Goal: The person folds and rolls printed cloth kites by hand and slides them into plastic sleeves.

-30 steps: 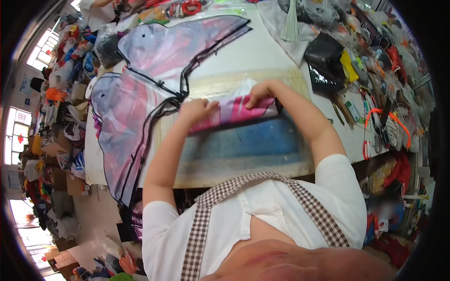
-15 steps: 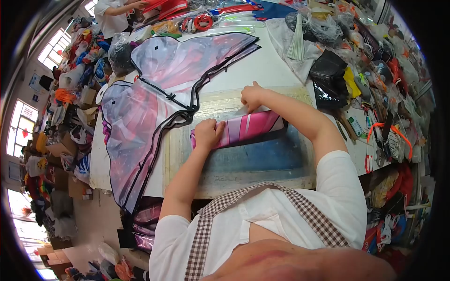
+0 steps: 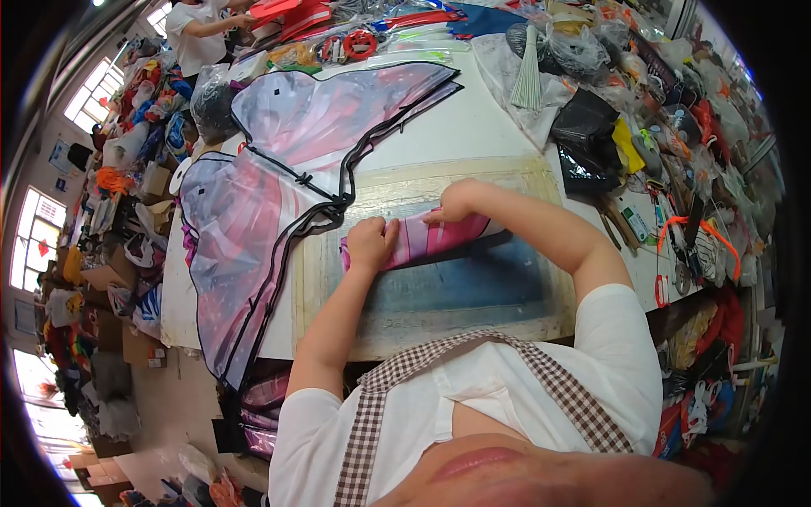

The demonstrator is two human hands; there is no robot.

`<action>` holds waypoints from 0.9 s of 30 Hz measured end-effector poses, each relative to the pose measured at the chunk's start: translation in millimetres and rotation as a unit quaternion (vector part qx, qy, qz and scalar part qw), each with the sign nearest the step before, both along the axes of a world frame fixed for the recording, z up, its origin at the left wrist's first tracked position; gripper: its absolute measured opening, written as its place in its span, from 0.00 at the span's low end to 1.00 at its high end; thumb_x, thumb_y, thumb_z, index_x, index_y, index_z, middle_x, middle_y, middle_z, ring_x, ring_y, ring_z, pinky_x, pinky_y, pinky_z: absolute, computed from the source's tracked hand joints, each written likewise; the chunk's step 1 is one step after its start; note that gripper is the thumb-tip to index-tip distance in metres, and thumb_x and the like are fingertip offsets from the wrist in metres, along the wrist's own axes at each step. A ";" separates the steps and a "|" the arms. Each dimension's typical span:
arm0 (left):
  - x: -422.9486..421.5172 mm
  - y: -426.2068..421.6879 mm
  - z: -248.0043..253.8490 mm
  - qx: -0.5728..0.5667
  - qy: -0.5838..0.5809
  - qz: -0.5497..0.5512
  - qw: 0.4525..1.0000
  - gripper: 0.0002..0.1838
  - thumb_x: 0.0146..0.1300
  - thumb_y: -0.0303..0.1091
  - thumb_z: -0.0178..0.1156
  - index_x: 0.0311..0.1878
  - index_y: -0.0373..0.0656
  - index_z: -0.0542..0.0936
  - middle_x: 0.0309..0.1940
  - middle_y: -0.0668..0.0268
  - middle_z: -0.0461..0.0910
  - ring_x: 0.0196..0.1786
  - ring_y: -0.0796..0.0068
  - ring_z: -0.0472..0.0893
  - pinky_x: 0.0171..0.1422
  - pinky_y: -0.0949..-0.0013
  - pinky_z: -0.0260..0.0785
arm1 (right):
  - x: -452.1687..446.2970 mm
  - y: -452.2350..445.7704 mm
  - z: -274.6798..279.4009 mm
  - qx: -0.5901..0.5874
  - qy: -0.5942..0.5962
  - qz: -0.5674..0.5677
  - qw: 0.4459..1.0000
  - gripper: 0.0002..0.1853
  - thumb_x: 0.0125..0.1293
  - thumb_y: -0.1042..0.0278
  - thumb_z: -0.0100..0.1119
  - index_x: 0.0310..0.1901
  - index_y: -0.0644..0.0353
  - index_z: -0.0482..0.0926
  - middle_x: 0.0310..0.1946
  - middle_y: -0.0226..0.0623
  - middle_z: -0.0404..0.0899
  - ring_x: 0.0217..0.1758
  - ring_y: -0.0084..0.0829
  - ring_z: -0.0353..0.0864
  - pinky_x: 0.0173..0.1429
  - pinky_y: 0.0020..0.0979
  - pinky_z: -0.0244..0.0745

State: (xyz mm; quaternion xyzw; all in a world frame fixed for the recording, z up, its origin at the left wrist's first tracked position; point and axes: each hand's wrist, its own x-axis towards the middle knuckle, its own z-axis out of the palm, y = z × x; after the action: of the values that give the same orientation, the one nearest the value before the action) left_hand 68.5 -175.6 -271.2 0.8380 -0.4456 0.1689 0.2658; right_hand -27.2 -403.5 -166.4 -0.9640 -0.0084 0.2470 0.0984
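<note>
A folded pink and purple fabric bundle (image 3: 439, 240) lies across a worn board (image 3: 338, 325) on the white table. My left hand (image 3: 370, 242) is closed on the bundle's left end, thumb on top. My right hand (image 3: 453, 203) touches its upper edge right of the middle, fingers bent and drawn together; whether they pinch a layer is too small to tell. Left of the board a pink and grey butterfly-shaped fabric (image 3: 245, 203) with black edging lies spread out, its black cords running close to the board.
A black bag (image 3: 585, 127), a yellow piece (image 3: 627, 145) and tools with wooden handles (image 3: 623, 221) lie on the right. Bagged goods crowd the far right. At the upper left another person (image 3: 198, 38) handles red material. Boxes and bags are piled along the left.
Since half a second ago my right hand has come down from above the bundle onto its upper edge. My left hand has stayed on the left end. The whole view has shifted slightly.
</note>
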 end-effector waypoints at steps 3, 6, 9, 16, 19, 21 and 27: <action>0.4 -1.3 0.4 0.018 -0.002 0.013 1.000 0.22 0.65 0.49 0.59 0.20 0.43 0.77 0.23 0.56 0.79 0.29 0.51 0.79 0.34 0.50 0.70 | -10.2 9.3 -30.9 -0.047 -0.076 -0.058 0.994 0.42 0.66 0.25 0.43 0.46 0.65 0.84 0.50 0.51 0.83 0.54 0.49 0.81 0.54 0.48 0.78; -0.2 -4.3 1.5 0.025 -0.006 0.017 1.000 0.21 0.65 0.48 0.58 0.20 0.43 0.77 0.23 0.56 0.80 0.29 0.51 0.80 0.35 0.50 0.70 | -18.7 12.3 -66.7 -0.021 -0.341 -0.108 0.934 0.43 0.64 0.22 0.43 0.39 0.65 0.85 0.45 0.53 0.84 0.51 0.51 0.83 0.53 0.49 0.77; -3.6 -3.2 2.0 0.029 -0.011 0.016 0.999 0.21 0.65 0.47 0.58 0.21 0.42 0.77 0.23 0.56 0.80 0.29 0.50 0.80 0.35 0.49 0.70 | -9.4 30.9 -54.7 -0.010 -0.230 -0.121 0.966 0.43 0.63 0.22 0.45 0.40 0.64 0.86 0.43 0.53 0.85 0.50 0.50 0.84 0.54 0.47 0.78; 2.9 20.5 27.5 -0.181 -0.294 0.237 0.908 0.26 0.69 0.51 0.55 0.22 0.38 0.77 0.19 0.54 0.76 0.25 0.53 0.76 0.34 0.52 0.67 | -19.2 33.2 -47.0 0.034 -0.266 -0.126 0.955 0.40 0.61 0.23 0.50 0.32 0.62 0.84 0.33 0.51 0.84 0.41 0.53 0.84 0.47 0.49 0.78; 14.5 58.4 -6.1 -0.239 0.122 0.225 0.936 0.30 0.72 0.54 0.52 0.22 0.36 0.75 0.18 0.54 0.73 0.24 0.57 0.72 0.33 0.54 0.65 | -53.2 49.3 -37.4 0.041 -0.284 -0.135 0.948 0.41 0.60 0.21 0.50 0.32 0.62 0.84 0.34 0.51 0.85 0.41 0.52 0.84 0.47 0.49 0.78; 7.6 63.9 -8.4 -0.249 0.329 0.206 0.887 0.32 0.74 0.56 0.50 0.22 0.35 0.74 0.17 0.55 0.72 0.23 0.59 0.70 0.33 0.55 0.63 | -83.8 56.2 -30.2 0.064 -0.309 -0.109 0.943 0.38 0.58 0.24 0.55 0.28 0.61 0.81 0.30 0.50 0.84 0.38 0.53 0.83 0.42 0.49 0.77; -60.4 -17.1 44.8 -0.054 0.327 0.063 0.941 0.33 0.76 0.55 0.48 0.24 0.34 0.73 0.19 0.55 0.72 0.23 0.60 0.69 0.34 0.54 0.62 | -206.4 38.5 -24.9 0.082 -0.252 -0.253 0.931 0.35 0.57 0.27 0.61 0.26 0.60 0.79 0.27 0.51 0.82 0.35 0.54 0.82 0.40 0.50 0.76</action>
State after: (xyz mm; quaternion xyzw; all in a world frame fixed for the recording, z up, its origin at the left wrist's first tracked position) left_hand 8.1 -192.7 -226.4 0.8577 -0.2705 -0.0747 0.4307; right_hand -233.6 -365.1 -191.3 -0.9534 0.1906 -0.0386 0.2307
